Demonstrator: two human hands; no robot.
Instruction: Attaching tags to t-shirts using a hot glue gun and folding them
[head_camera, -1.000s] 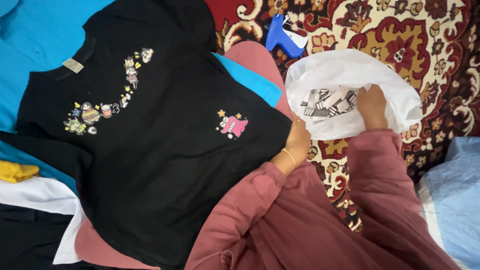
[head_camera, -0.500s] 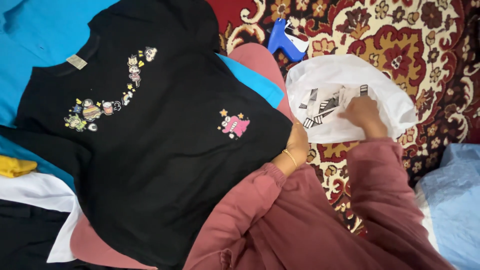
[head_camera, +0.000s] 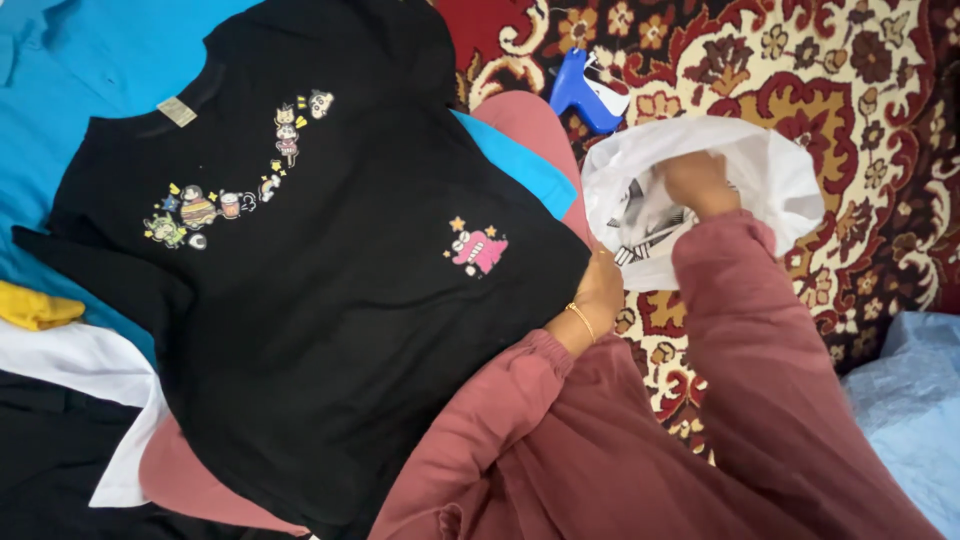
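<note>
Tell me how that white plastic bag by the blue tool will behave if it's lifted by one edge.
The white plastic bag is thin and crumpled, so it would probably sag limply. It looks light. The striped paper tags inside could slide toward the low side or spill.

This looks like a home floor used for small-scale garment work. A red, cream and brown patterned woven carpet (head_camera: 850, 90) covers the ground. Piled on it lie a black cotton T-shirt with small cartoon prints (head_camera: 300, 260), bright blue shirts (head_camera: 90, 60), and white folded cloth (head_camera: 80, 370). A blue plastic tagging gun (head_camera: 583, 90) rests beside a white plastic bag (head_camera: 780, 170) of striped tags.
</note>
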